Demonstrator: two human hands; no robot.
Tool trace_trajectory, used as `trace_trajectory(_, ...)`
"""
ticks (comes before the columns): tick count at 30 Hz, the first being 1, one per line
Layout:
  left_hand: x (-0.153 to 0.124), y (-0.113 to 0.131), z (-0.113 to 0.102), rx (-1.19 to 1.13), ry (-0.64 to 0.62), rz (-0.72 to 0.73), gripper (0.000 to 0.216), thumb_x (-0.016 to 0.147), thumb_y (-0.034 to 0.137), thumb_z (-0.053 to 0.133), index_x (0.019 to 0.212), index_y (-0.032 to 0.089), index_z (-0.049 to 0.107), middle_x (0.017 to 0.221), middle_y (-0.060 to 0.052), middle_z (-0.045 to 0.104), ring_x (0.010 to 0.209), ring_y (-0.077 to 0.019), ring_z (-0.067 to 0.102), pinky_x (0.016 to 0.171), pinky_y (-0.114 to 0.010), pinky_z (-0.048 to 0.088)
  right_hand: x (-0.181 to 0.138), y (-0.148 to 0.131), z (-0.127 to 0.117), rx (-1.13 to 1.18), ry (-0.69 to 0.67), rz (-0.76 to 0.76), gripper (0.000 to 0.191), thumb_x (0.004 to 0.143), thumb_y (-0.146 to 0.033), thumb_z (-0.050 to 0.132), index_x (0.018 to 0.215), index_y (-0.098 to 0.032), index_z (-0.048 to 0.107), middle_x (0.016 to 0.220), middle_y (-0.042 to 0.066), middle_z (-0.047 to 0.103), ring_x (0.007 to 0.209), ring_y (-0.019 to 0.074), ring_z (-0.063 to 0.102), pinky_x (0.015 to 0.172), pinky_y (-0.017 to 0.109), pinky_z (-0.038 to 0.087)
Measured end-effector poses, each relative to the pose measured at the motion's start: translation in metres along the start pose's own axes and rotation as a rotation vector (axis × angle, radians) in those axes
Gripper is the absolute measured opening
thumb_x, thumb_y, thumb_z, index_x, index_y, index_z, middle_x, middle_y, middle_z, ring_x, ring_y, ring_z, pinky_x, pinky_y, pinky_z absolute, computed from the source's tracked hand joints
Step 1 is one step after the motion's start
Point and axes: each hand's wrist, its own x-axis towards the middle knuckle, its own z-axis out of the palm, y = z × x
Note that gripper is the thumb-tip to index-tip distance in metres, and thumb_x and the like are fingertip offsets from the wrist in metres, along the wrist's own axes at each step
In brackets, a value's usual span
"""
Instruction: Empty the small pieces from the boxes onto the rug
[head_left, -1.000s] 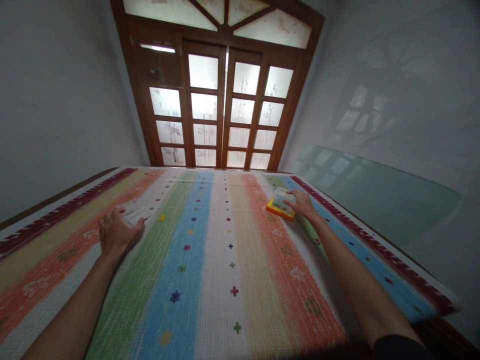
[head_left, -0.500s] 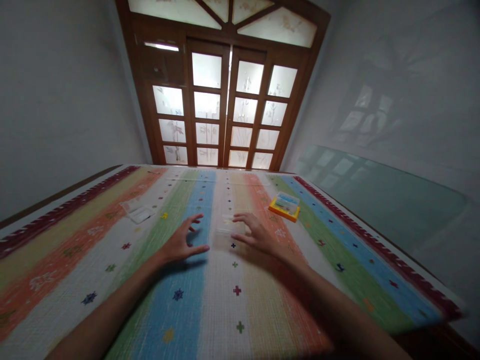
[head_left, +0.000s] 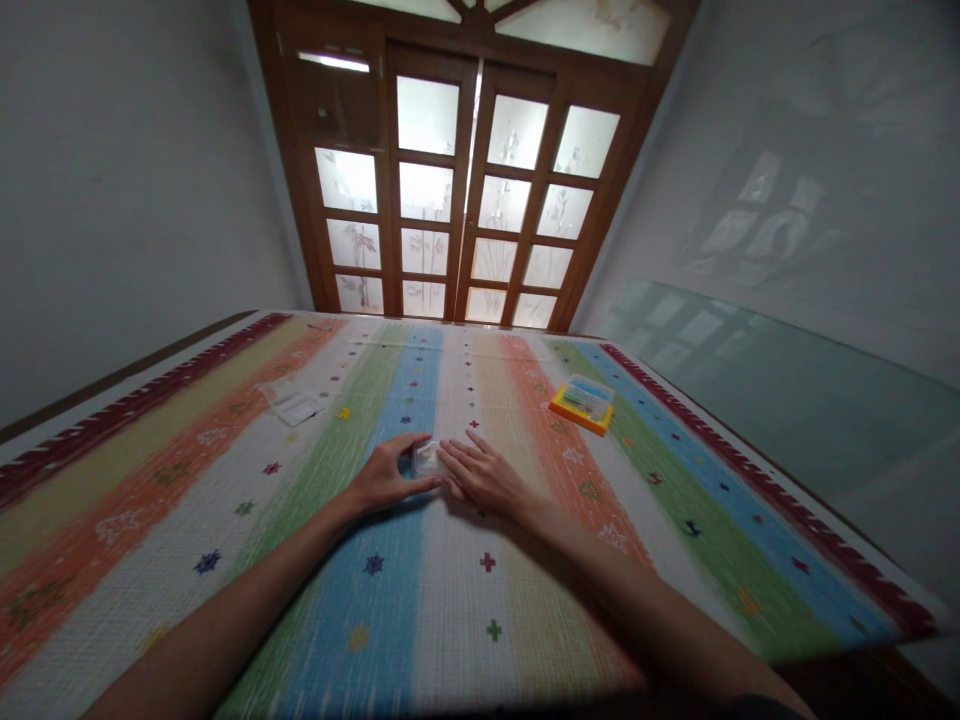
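Note:
A small clear plastic box (head_left: pixel 427 459) lies on the tablecloth between my two hands. My left hand (head_left: pixel 390 474) is closed around its left side, with the thumb along the near edge and the fingers at the far edge. My right hand (head_left: pixel 487 474) is at the box's right end, its fingers laid over the edge and top and its thumb low on the near side. These fingers hide the right part of the box. What is inside it is too small to make out.
An open clear case (head_left: pixel 298 408) lies to the left, near a small yellow piece (head_left: pixel 343 413). At the right stands a yellow-orange box with a clear top (head_left: pixel 583 403). A striped tablecloth (head_left: pixel 450 620) covers the table; a glass panel (head_left: pixel 750 370) is beyond its right edge.
My hands were apart and spread around the clear box; now they have come together on it. The box sits further left against the cloth's stripes, and the view has shifted slightly.

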Motion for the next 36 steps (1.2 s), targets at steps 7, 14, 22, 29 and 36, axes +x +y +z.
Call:
trace_trajectory(7,0.000,-0.006,0.009,-0.051,0.012,-0.061,0.060,0.070,0.045,0.081,0.120,0.014,0.068,0.106,-0.011,0.074,0.092,-0.0238,0.070,0.087,-0.039,0.057,0.003,-0.004,0.006,-0.160,-0.127,-0.098,0.040,0.100,-0.020,0.043,0.127,0.003,0.059,0.124,0.029,0.067,0.115,0.0320,0.068,0.097,0.049,0.057)
trace_trajectory(14,0.002,-0.006,0.012,-0.092,0.029,-0.106,0.057,0.068,0.041,0.082,0.116,0.014,0.070,0.106,-0.011,0.075,0.093,-0.0232,0.071,0.088,-0.038,0.057,0.012,-0.009,0.002,-0.321,-0.222,-0.148,0.039,0.099,-0.007,0.033,0.124,0.008,0.059,0.117,0.031,0.069,0.107,0.0321,0.072,0.088,0.042,0.061)
trace_trajectory(22,0.003,-0.013,0.013,-0.114,0.006,-0.103,0.059,0.062,0.026,0.081,0.118,0.013,0.069,0.105,-0.009,0.075,0.091,-0.0225,0.071,0.088,-0.037,0.057,0.021,-0.033,-0.003,-0.310,-0.313,-0.020,0.043,0.101,-0.011,0.034,0.135,0.010,0.048,0.123,0.039,0.062,0.110,0.0371,0.069,0.089,0.052,0.058)
trace_trajectory(29,0.004,-0.015,0.009,-0.189,-0.027,-0.098,0.080,0.058,0.038,0.090,0.130,0.017,0.061,0.109,-0.009,0.072,0.097,-0.0250,0.070,0.093,-0.045,0.056,0.026,-0.005,-0.026,0.037,-0.229,0.245,0.040,0.100,-0.019,0.048,0.138,-0.007,0.051,0.111,0.021,0.074,0.095,0.0255,0.073,0.075,0.033,0.058)
trace_trajectory(36,0.000,-0.011,0.002,-0.445,-0.063,-0.094,0.110,0.058,0.030,0.092,0.151,0.028,0.035,0.121,-0.010,0.066,0.118,-0.0264,0.064,0.104,-0.049,0.049,0.030,0.040,-0.021,0.787,0.078,0.756,0.026,0.101,-0.039,0.051,0.102,-0.017,0.064,0.082,0.007,0.076,0.069,0.0170,0.073,0.065,0.027,0.056)
